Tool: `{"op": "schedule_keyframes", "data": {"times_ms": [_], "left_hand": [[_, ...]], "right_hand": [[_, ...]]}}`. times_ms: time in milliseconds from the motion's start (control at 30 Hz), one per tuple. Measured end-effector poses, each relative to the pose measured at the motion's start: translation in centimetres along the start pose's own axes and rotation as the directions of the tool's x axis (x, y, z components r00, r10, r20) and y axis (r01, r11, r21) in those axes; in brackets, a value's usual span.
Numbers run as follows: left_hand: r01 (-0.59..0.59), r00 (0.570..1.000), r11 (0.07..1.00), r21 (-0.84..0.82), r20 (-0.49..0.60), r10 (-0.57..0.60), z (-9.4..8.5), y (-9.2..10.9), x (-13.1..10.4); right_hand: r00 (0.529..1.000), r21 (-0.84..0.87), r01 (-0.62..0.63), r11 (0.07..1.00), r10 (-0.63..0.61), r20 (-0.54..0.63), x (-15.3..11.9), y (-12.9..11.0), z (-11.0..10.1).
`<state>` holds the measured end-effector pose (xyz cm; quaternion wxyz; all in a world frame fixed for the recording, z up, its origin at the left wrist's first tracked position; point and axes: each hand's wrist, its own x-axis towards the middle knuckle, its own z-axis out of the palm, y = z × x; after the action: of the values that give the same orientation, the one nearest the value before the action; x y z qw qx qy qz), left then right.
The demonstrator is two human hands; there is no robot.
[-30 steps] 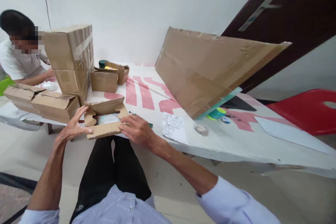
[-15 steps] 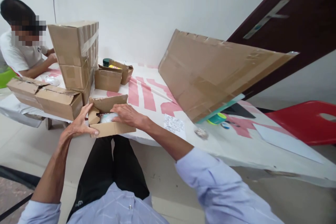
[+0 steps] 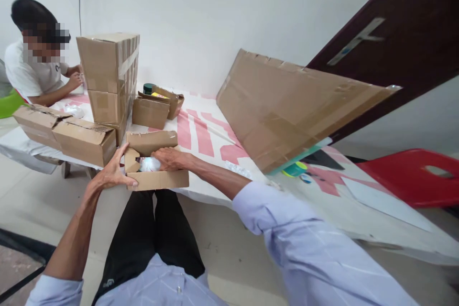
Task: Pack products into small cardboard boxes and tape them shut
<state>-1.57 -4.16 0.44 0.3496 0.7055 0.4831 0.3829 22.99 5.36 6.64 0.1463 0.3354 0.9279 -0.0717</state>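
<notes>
At the table's near edge a small open cardboard box (image 3: 158,181) stands with its back flap raised. My left hand (image 3: 114,170) grips the box's left end, thumb on the front wall and fingers along the side. Inside the box lies a white, rounded, plastic-looking bundle (image 3: 149,164) with a dark and reddish bit at its left. My right hand (image 3: 168,158) reaches into the box just right of that bundle, fingers curled downward. Its fingertips are hidden within, so what they hold cannot be made out.
Two closed cardboard boxes (image 3: 84,139) sit to the left, before a tall taped carton stack (image 3: 107,67). Behind are small open boxes (image 3: 150,112). A large cardboard sheet (image 3: 287,110) leans at right, near a green-yellow tape roll (image 3: 296,169). A co-worker (image 3: 36,67) sits far left.
My right hand has sunk deeper into the box and moved slightly right, uncovering more of the white bundle. My left hand keeps its grip. The view has shifted slightly.
</notes>
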Motion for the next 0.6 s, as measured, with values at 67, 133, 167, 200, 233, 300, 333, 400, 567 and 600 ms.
{"op": "schedule_keyframes", "data": {"times_ms": [67, 133, 167, 200, 233, 300, 333, 400, 567, 600], "left_hand": [[-0.007, 1.0, 1.0, -0.008, -0.006, 0.007, 0.0, 0.0, 0.0], [-0.009, 1.0, 1.0, -0.016, -0.005, 0.009, -0.1, -0.1, 0.2], [-0.008, 1.0, 1.0, -0.019, -0.005, 0.008, -0.2, -0.3, 0.3], [-0.008, 1.0, 1.0, -0.022, -0.005, 0.008, -0.2, -0.4, 0.4], [-0.013, 1.0, 1.0, -0.024, -0.005, 0.013, -0.3, -0.5, 0.6], [-0.041, 0.999, 0.999, -0.033, -0.005, 0.04, -0.3, -0.6, 1.2], [-0.058, 0.998, 0.997, -0.042, -0.002, 0.058, -0.2, -0.5, 1.7], [-0.086, 0.996, 0.995, -0.055, 0.013, 0.087, 0.1, -0.1, 2.7], [-0.138, 0.986, 0.99, -0.02, 0.094, 0.14, 0.9, 1.7, 5.1], [-0.162, 0.982, 0.987, -0.008, 0.094, 0.162, 0.9, 2.1, 5.4]], "right_hand": [[0.997, 0.049, 0.015, 0.999, -0.012, -0.07, -0.8, 0.1, 0.1], [0.988, 0.128, 0.022, 0.991, -0.002, -0.156, -1.6, 0.3, 0.0], [0.978, 0.175, 0.034, 0.984, 0.003, -0.208, -2.0, 0.4, -0.1], [0.966, 0.224, 0.054, 0.973, 0.006, -0.26, -2.4, 0.6, -0.2], [0.951, 0.271, 0.083, 0.959, 0.005, -0.31, -2.8, 0.7, -0.4], [0.916, 0.355, 0.159, 0.921, -0.004, -0.401, -3.5, 1.1, -1.0], [0.894, 0.391, 0.205, 0.897, -0.009, -0.448, -3.8, 1.3, -1.4], [0.839, 0.447, 0.293, 0.845, -0.003, -0.545, -4.5, 1.9, -2.3], [0.75, 0.586, 0.409, 0.699, 0.109, -0.653, -6.9, 3.8, -5.2], [0.744, 0.609, 0.415, 0.677, 0.133, -0.655, -7.4, 4.3, -5.7]]}}
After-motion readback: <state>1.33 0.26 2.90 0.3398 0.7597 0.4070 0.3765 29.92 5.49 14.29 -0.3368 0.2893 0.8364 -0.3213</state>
